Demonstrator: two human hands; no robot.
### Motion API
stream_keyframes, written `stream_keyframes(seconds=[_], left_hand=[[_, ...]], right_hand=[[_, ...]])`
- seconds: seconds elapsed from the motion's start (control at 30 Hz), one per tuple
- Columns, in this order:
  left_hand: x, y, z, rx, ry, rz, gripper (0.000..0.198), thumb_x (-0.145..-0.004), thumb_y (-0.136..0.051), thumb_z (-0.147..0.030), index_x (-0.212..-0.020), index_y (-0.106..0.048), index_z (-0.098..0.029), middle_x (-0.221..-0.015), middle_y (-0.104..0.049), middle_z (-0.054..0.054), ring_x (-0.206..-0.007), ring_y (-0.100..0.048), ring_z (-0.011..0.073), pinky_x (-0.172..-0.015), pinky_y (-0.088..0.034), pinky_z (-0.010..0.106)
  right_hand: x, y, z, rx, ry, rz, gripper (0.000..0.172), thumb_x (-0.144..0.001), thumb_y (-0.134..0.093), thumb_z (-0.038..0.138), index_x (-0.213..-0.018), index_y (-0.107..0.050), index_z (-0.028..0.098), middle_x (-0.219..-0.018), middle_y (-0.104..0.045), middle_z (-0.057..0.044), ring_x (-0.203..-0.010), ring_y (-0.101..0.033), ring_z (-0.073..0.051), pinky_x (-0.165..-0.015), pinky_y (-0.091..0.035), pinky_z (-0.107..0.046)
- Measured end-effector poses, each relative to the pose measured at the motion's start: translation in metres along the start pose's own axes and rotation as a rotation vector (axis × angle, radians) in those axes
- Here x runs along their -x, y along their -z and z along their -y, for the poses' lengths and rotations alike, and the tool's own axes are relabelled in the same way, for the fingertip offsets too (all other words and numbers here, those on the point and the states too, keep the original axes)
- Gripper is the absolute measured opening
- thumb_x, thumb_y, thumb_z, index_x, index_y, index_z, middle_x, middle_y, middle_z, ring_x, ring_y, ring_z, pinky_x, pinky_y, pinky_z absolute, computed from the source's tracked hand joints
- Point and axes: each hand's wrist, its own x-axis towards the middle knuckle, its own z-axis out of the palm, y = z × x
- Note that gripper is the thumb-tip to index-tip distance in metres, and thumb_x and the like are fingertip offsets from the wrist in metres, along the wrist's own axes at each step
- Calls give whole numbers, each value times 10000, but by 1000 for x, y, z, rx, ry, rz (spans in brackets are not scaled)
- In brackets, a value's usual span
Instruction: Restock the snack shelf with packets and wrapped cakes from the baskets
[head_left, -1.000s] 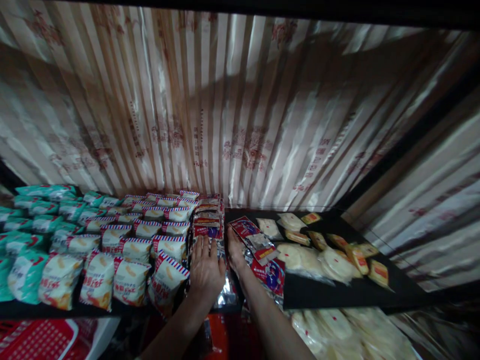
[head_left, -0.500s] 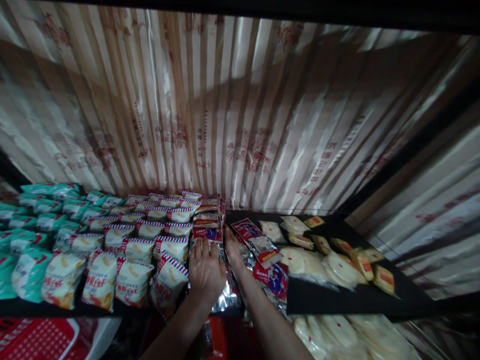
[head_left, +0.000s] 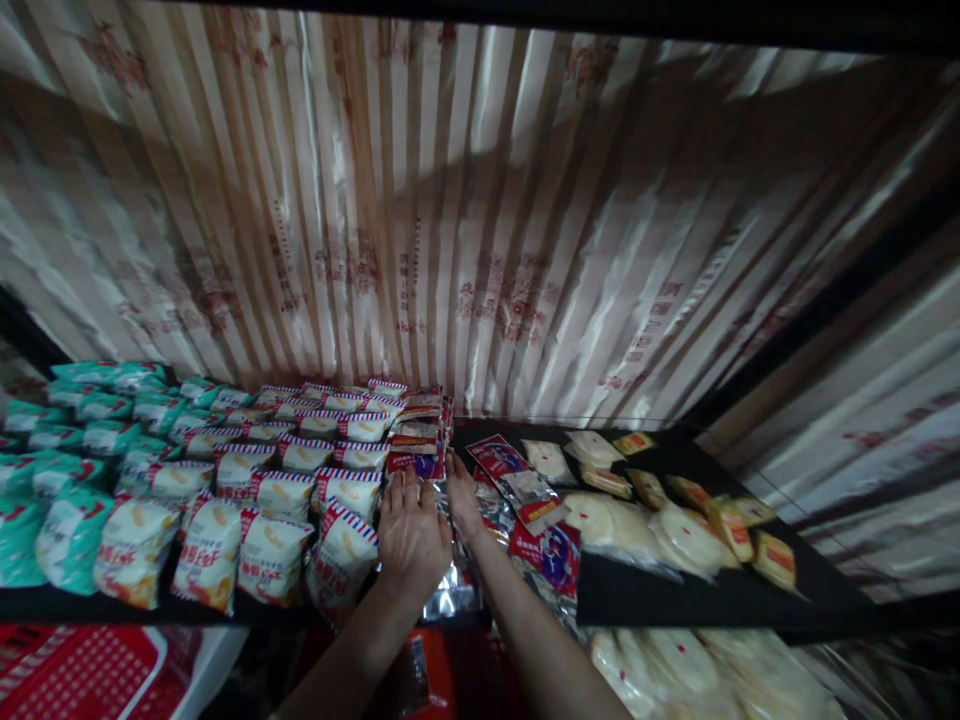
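Note:
My left hand (head_left: 414, 528) lies flat, fingers stretched forward, on a stack of red and purple snack packets (head_left: 426, 465) with silvery lower parts. My right hand (head_left: 465, 500) stands on edge along the right side of that stack, its fingers straight and its palm turned toward the packets. Neither hand is closed round anything. Right of my right hand, loose packets of the same red and purple kind (head_left: 517, 480) lie overlapping at odd angles. White snack bags with red and blue striped tops (head_left: 341, 560) stand in rows just left of my left hand.
Teal bags (head_left: 71, 540) fill the left of the black shelf (head_left: 630, 595). Flat pale packs (head_left: 686, 540) and small yellow packs (head_left: 774, 560) lie at right. Pleated printed sheeting (head_left: 480, 200) hangs behind. Below are a red basket (head_left: 90, 670) and more pale packs (head_left: 675, 670).
The view has shifted slightly, so the shelf goods appear a little further right. Both hands keep nearly the same place at the stack of packets.

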Motion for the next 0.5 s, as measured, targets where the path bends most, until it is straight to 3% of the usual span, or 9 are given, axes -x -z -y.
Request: stream_keyframes(seconds=[0.13,0.33,0.5], left_hand=[[0,-6,1,2,-80,-63,460,-794,-493,-251,-1218,-550,-80,-1385,-428,178,-1324,-307,324,-1079,-275,458],[3,-16,3,0,-168,-95,435,-795,-452,-172,-1218,-553,-147,-1341,-494,128,-1302,-361,289,-1071,-300,464],[2,-24,5,-31,-159,-85,423,-782,-447,-173,-1182,-582,-152,-1313,-524,118,-1283,-386,282,-1080,-280,460]], right_hand=[[1,3,4,4,34,7,496,-824,-407,544,-1090,-628,188,-1183,-621,-101,-1192,-499,-229,-1039,-332,-362],[-1,11,12,68,-10,61,440,-840,-385,483,-1072,-613,187,-1101,-653,-101,-1003,-602,-221,-906,-428,-345],[-19,15,17,110,-55,18,511,-842,-367,528,-1091,-618,159,-1140,-634,-135,-1096,-559,-257,-956,-381,-384]])
